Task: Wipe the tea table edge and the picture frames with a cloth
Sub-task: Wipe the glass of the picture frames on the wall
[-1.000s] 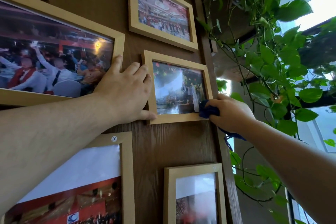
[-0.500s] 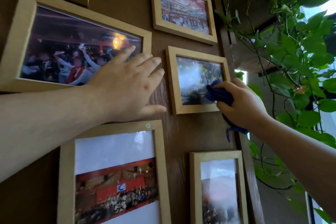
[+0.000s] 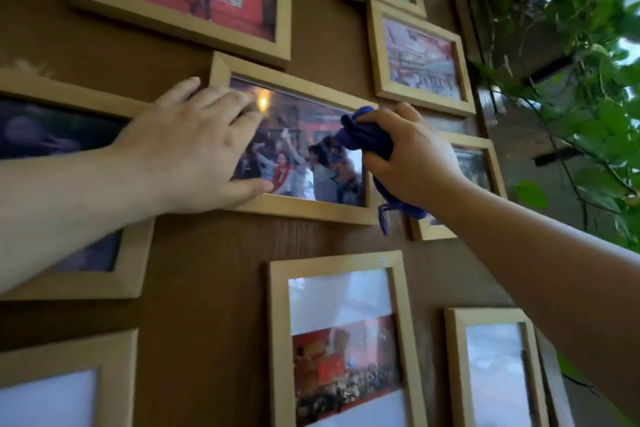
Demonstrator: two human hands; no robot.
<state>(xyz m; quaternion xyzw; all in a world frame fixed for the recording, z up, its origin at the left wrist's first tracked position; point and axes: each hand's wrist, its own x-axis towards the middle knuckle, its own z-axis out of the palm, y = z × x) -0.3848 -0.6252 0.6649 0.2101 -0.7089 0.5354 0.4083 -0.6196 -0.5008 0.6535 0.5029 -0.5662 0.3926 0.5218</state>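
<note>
Several light wooden picture frames hang on a brown wood-panel wall [image 3: 207, 288]. In the middle is a wide frame [image 3: 311, 210] with a crowd photo behind glass. My left hand [image 3: 194, 149] lies flat, fingers spread, over that frame's left part. My right hand [image 3: 412, 156] grips a bunched blue cloth [image 3: 363, 139] and presses it against the glass near the frame's right end. A loose end of the cloth hangs below my palm. The smaller frame [image 3: 485, 163] to the right is partly hidden behind my right hand. No tea table is in view.
Other frames surround the wide one: a red-photo frame [image 3: 180, 28] above, a small frame [image 3: 420, 62] at upper right, an upright frame [image 3: 341, 340] below and another [image 3: 495, 367] at lower right. A leafy green vine [image 3: 581, 87] hangs at the panel's right edge.
Both hands moved left from the small frame onto the wide frame. The right hand carried the cloth onto its glass. The view shifted left and down along the wall.
</note>
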